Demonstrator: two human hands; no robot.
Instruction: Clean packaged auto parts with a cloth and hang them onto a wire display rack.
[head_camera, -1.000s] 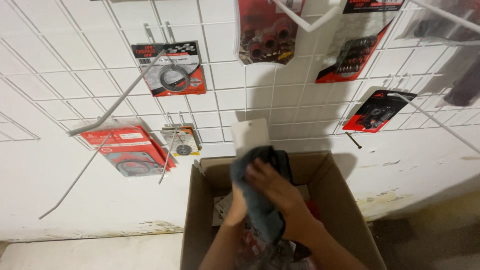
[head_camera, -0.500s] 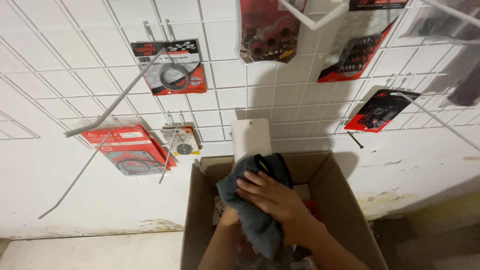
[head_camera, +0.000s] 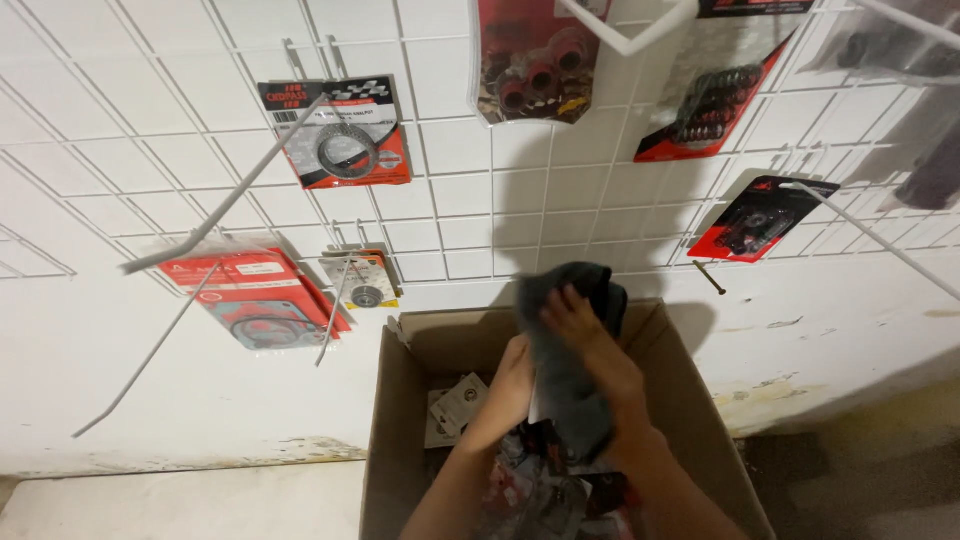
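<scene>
Here, right hand (head_camera: 590, 335) closed on a dark grey cloth (head_camera: 570, 390), cloth held above the open cardboard box (head_camera: 400, 420), left hand (head_camera: 510, 385) behind the cloth, grip not possible to tell, packaged parts (head_camera: 455, 405) inside the box, white wire grid wall (head_camera: 450, 200) behind.

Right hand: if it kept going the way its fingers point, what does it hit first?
The right hand already presses the dark grey cloth. Past that, probably the far wall of the brown cardboard box, then the white wall; depth is unclear.

The white rectangular packet that showed above the dark grey cloth (head_camera: 568, 372) is now covered; the right hand (head_camera: 590, 335) presses the cloth over it.
</scene>
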